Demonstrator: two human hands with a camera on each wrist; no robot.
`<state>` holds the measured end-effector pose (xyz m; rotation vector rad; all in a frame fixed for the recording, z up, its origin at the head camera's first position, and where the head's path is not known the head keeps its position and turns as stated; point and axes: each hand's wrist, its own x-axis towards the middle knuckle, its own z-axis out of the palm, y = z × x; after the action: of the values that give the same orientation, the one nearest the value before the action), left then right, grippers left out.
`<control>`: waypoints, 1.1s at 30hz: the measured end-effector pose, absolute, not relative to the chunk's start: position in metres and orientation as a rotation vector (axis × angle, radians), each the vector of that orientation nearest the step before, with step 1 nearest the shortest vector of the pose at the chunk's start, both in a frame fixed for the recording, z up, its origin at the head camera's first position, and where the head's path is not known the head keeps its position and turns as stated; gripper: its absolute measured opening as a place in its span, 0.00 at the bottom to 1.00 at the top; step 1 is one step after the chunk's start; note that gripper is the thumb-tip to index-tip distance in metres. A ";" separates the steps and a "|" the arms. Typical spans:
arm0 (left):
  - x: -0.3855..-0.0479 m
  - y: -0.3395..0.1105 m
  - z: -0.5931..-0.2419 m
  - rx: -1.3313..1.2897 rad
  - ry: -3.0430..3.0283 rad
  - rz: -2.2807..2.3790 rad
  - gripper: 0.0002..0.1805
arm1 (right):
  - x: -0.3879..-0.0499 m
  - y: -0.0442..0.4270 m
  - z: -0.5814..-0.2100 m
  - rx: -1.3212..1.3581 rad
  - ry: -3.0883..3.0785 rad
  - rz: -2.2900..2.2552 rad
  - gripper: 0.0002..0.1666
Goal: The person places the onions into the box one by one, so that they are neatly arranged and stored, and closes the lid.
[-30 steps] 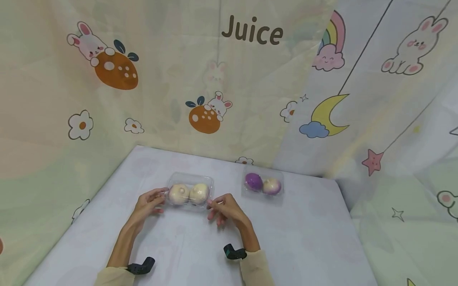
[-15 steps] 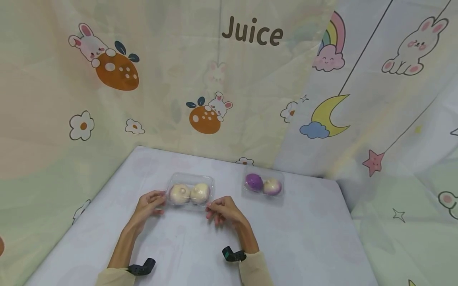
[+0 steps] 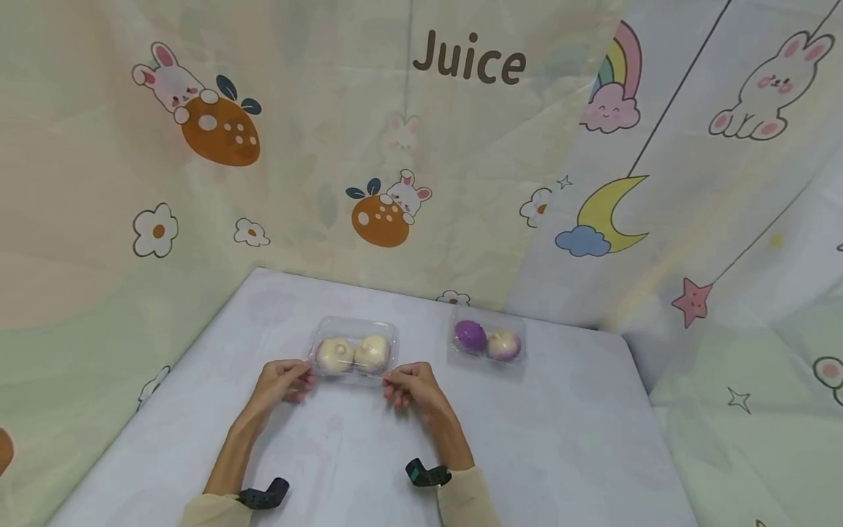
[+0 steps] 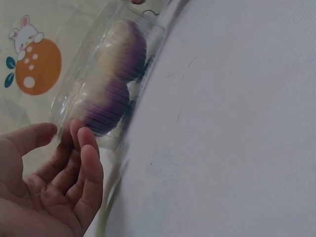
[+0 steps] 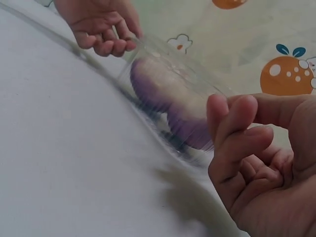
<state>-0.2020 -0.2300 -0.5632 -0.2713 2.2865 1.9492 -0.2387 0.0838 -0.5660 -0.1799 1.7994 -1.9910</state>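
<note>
In the head view, a clear plastic box (image 3: pixel 353 372) on the white table holds two round, cream-topped pieces (image 3: pixel 335 355) with purple lower sides. Their kind is unclear. My left hand (image 3: pixel 282 383) is at the box's near left corner, thumb and index finger pinching its edge. At the near right corner, my right hand (image 3: pixel 413 385) pinches the edge likewise, other fingers curled beneath. The left wrist view shows the left thumb and fingertips (image 4: pixel 89 140) at the clear rim. Purple sides of both pieces show through the box wall (image 5: pixel 192 81) in the right wrist view.
A second clear box (image 3: pixel 488 315), with one purple and one cream-and-purple piece, stands farther right on the table (image 3: pixel 540 439). A printed curtain (image 3: pixel 296 146) hangs behind the table's back edge. Each wrist wears a black camera mount (image 3: pixel 426 472).
My left hand has moved from the box's left side to its near left corner and now pinches there. The right hand stays at its corner. The head view has shifted slightly.
</note>
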 end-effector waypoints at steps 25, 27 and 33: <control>-0.205 -0.218 -0.564 -0.331 2.271 2.020 0.18 | -0.235 0.088 -0.568 -0.129 1.789 -2.039 0.15; -0.206 -0.218 -0.563 -0.330 2.269 2.021 0.18 | -0.236 0.088 -0.569 -0.125 1.795 -2.043 0.15; -0.215 -0.214 -0.562 -0.274 2.290 2.025 0.19 | -0.239 0.089 -0.571 -0.113 1.837 -2.058 0.19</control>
<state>-0.2148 -0.2143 -0.5618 -0.2741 2.2903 2.0248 -0.2386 0.0889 -0.5715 -0.1133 1.8369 -2.0580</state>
